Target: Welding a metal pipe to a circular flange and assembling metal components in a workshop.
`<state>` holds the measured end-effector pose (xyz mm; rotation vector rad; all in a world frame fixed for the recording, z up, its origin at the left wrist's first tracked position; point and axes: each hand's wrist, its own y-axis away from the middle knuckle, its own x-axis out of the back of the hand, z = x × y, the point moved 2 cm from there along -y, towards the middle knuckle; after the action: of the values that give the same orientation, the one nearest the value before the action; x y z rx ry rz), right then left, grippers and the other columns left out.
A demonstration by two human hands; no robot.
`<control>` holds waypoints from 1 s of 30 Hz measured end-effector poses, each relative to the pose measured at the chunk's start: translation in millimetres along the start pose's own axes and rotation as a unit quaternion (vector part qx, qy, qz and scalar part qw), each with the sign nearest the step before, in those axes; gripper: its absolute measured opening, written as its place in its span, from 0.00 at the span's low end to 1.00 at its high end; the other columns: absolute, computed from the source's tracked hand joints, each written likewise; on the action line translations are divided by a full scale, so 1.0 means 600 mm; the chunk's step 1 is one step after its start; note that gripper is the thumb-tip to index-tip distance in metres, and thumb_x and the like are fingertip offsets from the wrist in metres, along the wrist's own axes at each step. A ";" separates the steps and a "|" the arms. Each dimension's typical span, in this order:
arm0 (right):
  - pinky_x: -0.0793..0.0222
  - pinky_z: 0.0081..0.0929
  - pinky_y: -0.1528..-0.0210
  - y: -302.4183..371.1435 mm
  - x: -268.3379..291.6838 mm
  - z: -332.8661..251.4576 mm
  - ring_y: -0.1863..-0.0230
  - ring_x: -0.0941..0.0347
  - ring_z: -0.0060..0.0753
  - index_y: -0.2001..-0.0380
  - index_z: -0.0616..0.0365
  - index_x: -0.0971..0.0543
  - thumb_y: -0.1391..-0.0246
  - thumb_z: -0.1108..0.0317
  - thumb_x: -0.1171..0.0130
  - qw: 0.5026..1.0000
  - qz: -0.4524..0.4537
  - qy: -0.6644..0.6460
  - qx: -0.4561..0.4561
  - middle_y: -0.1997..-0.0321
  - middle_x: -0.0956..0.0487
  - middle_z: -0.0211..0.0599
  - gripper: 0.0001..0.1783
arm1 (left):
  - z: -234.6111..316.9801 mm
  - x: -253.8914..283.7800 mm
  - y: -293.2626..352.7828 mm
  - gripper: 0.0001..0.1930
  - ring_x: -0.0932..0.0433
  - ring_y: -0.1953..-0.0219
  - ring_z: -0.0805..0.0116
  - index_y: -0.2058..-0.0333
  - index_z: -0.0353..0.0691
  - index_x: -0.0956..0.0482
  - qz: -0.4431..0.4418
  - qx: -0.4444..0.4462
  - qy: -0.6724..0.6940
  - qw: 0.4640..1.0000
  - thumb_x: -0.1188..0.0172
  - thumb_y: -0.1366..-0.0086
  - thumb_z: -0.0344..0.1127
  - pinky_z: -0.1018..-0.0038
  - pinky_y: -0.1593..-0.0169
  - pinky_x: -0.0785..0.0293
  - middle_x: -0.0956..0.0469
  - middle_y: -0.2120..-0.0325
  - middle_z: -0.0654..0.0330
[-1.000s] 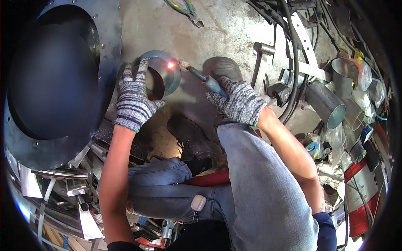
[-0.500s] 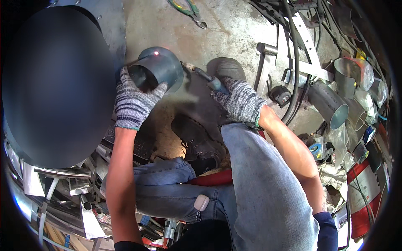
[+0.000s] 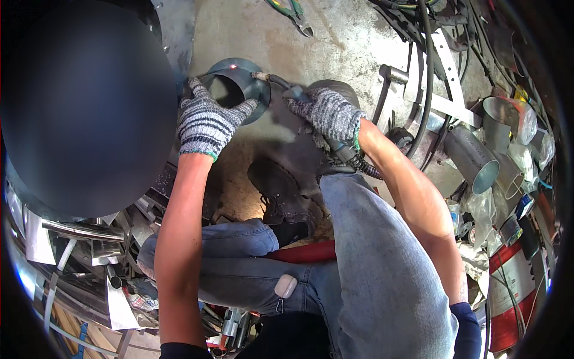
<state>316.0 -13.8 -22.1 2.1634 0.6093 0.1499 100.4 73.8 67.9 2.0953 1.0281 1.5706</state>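
A short grey metal pipe [image 3: 242,79] stands with its open end up, a wider round metal flange [image 3: 263,99] around its base. My left hand [image 3: 206,125], in a striped knit glove, grips the pipe, thumb on its right and fingers on its left. A small orange-red spot [image 3: 233,66] glows where the pipe's far side meets the flange. My right hand [image 3: 335,113], gloved alike, is closed around a welding torch [image 3: 293,93]. The torch's nozzle [image 3: 260,76] points left, close to the flange's right edge. Its ribbed cable [image 3: 365,166] runs out below my hand.
A large dark blurred oval [image 3: 89,113] fills the upper left. Green-handled cutters [image 3: 293,15] lie on the concrete floor beyond. Cables [image 3: 426,78], metal strips [image 3: 448,63] and pipe pieces [image 3: 472,158] crowd the right. Scrap metal [image 3: 84,231] is heaped at lower left.
The pipe has tipped more upright, showing more of its opening and the flange. My right hand has risen and turned, bringing more of the torch into sight. The whole view has shifted slightly.
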 end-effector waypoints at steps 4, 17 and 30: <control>0.21 0.39 0.73 -0.011 0.000 0.016 0.80 0.17 0.37 0.66 0.66 0.15 0.25 0.45 0.45 0.999 0.017 -0.005 0.034 0.81 0.17 0.38 0.31 | 0.002 -0.011 -0.009 0.77 0.27 0.31 0.35 0.20 0.34 0.57 0.011 -0.025 -0.009 1.000 0.24 0.54 0.78 0.53 0.28 0.27 0.37 0.29 0.24; 0.29 0.30 0.81 -0.006 -0.005 0.027 0.82 0.26 0.24 0.38 0.47 0.18 0.27 0.43 0.39 0.994 -0.008 -0.081 -0.069 0.77 0.21 0.32 0.26 | 0.003 -0.010 -0.010 0.79 0.27 0.31 0.34 0.19 0.38 0.58 -0.007 -0.014 0.019 1.000 0.24 0.56 0.80 0.53 0.28 0.28 0.36 0.30 0.24; 0.22 0.44 0.68 -0.007 -0.007 0.041 0.78 0.17 0.42 0.66 0.68 0.15 0.27 0.41 0.44 0.999 0.025 0.013 0.044 0.78 0.17 0.47 0.34 | 0.001 -0.009 -0.008 0.79 0.29 0.28 0.35 0.19 0.36 0.57 -0.008 0.013 0.003 1.000 0.23 0.56 0.78 0.53 0.26 0.29 0.40 0.28 0.24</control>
<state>318.6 -31.1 -40.0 2.2655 0.5856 0.1811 98.3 73.3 61.1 2.0963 1.0701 1.5641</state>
